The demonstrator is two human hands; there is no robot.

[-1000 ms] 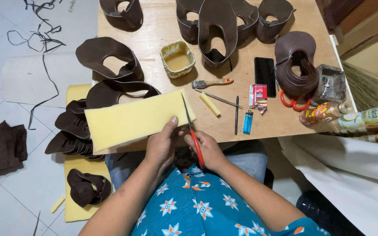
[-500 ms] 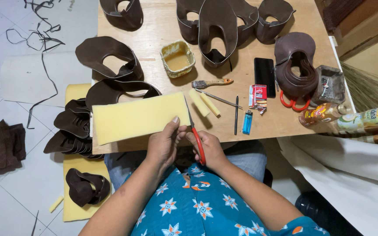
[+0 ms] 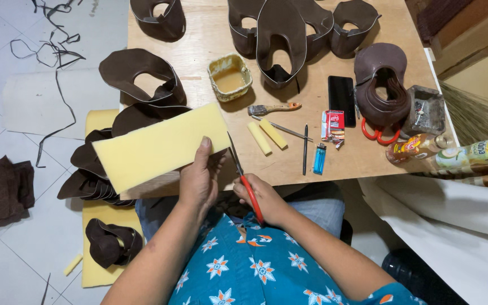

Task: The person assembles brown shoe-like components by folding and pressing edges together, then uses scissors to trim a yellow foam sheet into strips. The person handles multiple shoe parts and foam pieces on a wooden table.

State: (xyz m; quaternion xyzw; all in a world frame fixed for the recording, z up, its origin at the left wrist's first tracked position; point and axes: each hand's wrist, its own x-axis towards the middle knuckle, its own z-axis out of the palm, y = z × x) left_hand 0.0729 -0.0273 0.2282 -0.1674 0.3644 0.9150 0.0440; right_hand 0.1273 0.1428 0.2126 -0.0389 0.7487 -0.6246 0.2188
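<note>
Wooden tabletop [image 3: 210, 34]: left hand [image 3: 199, 178] pinches yellow rectangular foam sheet [image 3: 159, 147]; right hand [image 3: 266, 197] grips red-handled scissors [image 3: 244, 178]; small red-white box [image 3: 333, 125] just beyond.

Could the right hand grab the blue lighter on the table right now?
Probably not right away. The right hand is busy holding the red-handled scissors against the yellow foam sheet. The blue lighter lies in the open on the wooden table, with nothing blocking the way.

yellow foam sheet [image 3: 159, 146] held tilted, red-handled scissors [image 3: 246, 181] at edge
</note>
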